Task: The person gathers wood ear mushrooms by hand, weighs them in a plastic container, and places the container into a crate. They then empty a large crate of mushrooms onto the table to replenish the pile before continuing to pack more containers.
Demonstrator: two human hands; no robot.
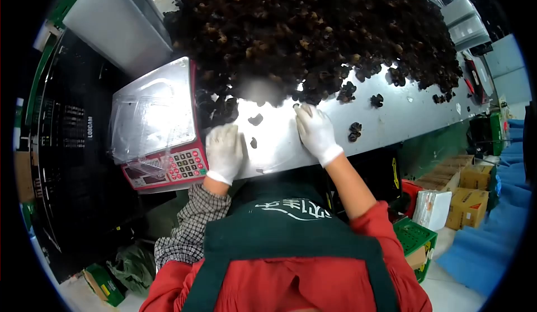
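A large heap of dark, crinkled pieces like dried fungus (313, 32) covers the far part of the metal table (279, 138). My left hand (224, 149), in a white glove, rests beside the red scale (156, 116) with its fingers curled together; whatever lies under them is hidden. At the near edge of the heap is my right hand (316, 130), also gloved, its fingers bent inward. A small dark bit shows at its fingertips, too small to identify. Between the hands lie a few loose dark pieces (255, 120).
Clear plastic (140, 133) drapes over the scale. A pale bin (120, 26) stands at the upper left. More loose pieces (354, 132) lie to the right. Cardboard boxes (467, 207) and a green crate (415, 236) are on the floor at the right.
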